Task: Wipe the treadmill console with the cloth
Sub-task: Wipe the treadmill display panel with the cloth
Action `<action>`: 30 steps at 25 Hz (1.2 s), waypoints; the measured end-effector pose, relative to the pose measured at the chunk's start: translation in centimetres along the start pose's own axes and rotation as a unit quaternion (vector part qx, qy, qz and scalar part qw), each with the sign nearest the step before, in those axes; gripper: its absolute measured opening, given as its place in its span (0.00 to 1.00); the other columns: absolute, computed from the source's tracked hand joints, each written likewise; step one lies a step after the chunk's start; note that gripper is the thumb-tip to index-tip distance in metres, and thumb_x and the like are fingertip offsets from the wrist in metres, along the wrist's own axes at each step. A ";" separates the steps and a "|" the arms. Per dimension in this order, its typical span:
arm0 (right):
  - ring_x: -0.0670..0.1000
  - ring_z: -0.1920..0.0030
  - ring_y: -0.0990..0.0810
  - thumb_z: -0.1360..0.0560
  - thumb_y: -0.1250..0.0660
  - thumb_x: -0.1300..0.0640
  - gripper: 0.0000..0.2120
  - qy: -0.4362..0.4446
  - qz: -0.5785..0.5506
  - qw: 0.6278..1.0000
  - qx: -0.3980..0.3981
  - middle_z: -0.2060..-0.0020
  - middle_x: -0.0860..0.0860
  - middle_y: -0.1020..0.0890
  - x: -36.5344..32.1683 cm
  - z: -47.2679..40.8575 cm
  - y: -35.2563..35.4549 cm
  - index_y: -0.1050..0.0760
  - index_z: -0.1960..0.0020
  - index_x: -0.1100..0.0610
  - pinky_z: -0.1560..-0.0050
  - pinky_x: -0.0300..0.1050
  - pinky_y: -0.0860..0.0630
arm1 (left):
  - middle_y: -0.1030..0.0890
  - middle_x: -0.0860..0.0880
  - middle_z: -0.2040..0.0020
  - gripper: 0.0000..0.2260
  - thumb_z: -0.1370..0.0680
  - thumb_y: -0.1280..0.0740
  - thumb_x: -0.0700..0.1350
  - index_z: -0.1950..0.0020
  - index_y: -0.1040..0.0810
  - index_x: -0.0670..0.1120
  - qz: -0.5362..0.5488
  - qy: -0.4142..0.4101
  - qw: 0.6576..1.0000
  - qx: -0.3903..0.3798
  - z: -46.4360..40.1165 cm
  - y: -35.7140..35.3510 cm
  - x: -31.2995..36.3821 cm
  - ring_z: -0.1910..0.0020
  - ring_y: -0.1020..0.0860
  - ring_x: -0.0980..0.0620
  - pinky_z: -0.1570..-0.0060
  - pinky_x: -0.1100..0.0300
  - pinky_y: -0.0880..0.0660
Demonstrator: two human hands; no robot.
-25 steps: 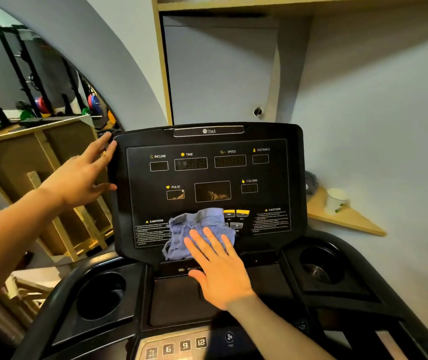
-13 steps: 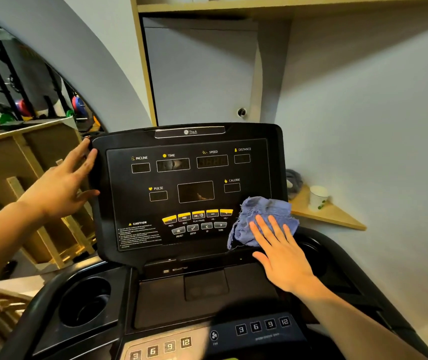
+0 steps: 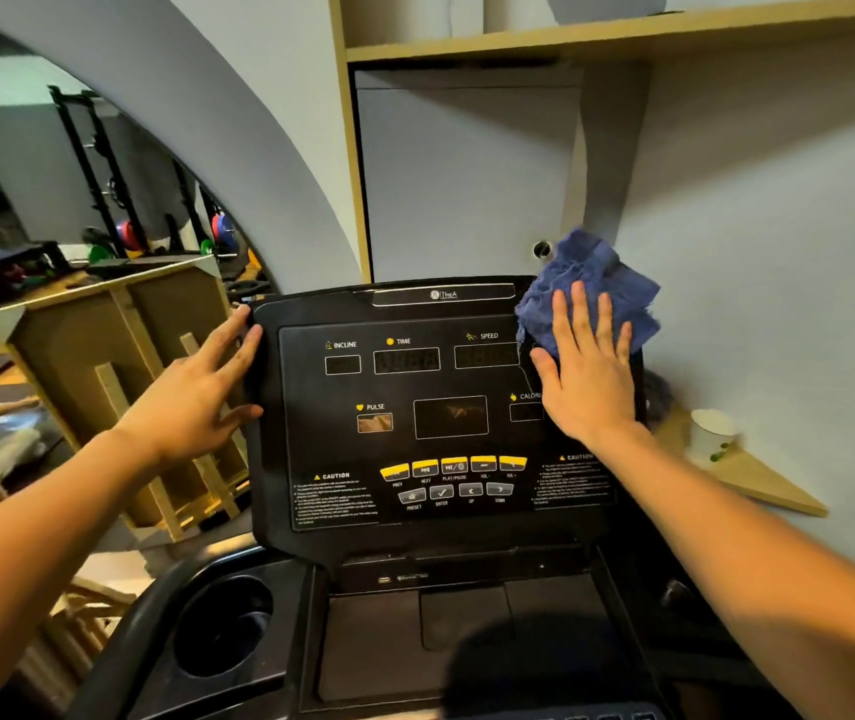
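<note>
The wiping itself was in hand: the right hand (image 3: 589, 379) lay flat, fingers spread, pressing the blue cloth (image 3: 589, 288) against the upper right corner of the treadmill console (image 3: 415, 407), with part of the cloth bunched up past the console's top edge. Its grip was released rather than clenched, palm doing the work. The left hand (image 3: 197, 394) was also open, its fingers resting along the console's left edge, apparently to steady the panel. The next move probably called for a firm sweep across the readouts toward the left hand, kept light over the yellow buttons (image 3: 454, 466) so none got pressed. The panel was glossy black and would show smears. Beyond it were a grey wall, a wooden shelf (image 3: 623, 31) above, a white cup (image 3: 711, 433) on a corner ledge, and gym racks off left.
</note>
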State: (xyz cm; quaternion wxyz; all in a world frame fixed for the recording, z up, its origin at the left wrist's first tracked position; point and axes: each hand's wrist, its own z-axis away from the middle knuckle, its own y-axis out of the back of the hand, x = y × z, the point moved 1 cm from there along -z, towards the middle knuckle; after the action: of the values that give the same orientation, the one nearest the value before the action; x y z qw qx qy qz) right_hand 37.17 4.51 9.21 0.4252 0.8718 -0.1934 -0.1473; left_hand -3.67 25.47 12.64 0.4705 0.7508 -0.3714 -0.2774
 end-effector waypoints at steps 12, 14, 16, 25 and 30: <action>0.59 0.20 0.60 0.19 0.53 0.38 0.33 0.183 -0.073 0.980 -0.013 0.19 0.52 0.53 -22.6 0.7 -1.5 0.53 0.19 0.52 0.23 0.66 0.55 | 0.57 0.46 0.18 0.45 0.27 0.26 0.47 0.19 0.52 0.48 -0.020 0.007 1.000 -0.014 1.2 0.9 0.6 0.31 0.30 0.32 0.34 0.39 0.29; 0.59 0.20 0.61 0.19 0.52 0.39 0.33 0.205 -0.077 0.975 -0.025 0.19 0.51 0.54 -26.3 1.9 -2.2 0.54 0.19 0.53 0.23 0.65 0.56 | 0.53 0.44 0.18 0.44 0.27 0.26 0.45 0.20 0.50 0.46 -0.036 0.000 0.999 -0.012 2.0 1.4 0.7 0.32 0.29 0.33 0.35 0.40 0.27; 0.58 0.20 0.62 0.19 0.51 0.39 0.34 0.209 -0.085 0.974 -0.038 0.19 0.52 0.55 -28.6 3.1 -2.8 0.54 0.19 0.53 0.23 0.64 0.58 | 0.50 0.43 0.19 0.44 0.28 0.25 0.45 0.20 0.49 0.44 -0.048 0.001 0.999 -0.017 3.0 1.8 0.5 0.34 0.26 0.35 0.37 0.42 0.26; 0.58 0.21 0.65 0.19 0.50 0.38 0.36 0.242 -0.084 0.962 -0.091 0.19 0.54 0.59 -30.2 12.0 -5.0 0.55 0.19 0.55 0.22 0.63 0.56 | 0.51 0.45 0.18 0.42 0.26 0.27 0.47 0.20 0.49 0.45 -0.036 0.021 0.998 -0.039 5.7 1.6 0.3 0.44 0.20 0.40 0.41 0.45 0.24; 0.58 0.21 0.64 0.19 0.49 0.37 0.36 0.237 -0.084 0.959 -0.128 0.19 0.54 0.57 -28.9 18.2 -6.6 0.55 0.19 0.54 0.22 0.63 0.54 | 0.52 0.46 0.18 0.41 0.25 0.29 0.48 0.19 0.52 0.47 -0.034 0.010 0.998 -0.057 7.2 0.6 1.0 0.41 0.22 0.40 0.39 0.45 0.25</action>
State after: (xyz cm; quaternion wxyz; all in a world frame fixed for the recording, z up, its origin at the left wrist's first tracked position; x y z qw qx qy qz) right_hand 5.44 9.15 -4.25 0.5526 0.8334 0.0073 0.0053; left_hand -8.79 20.91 10.20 0.5068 0.7378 -0.3241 -0.3063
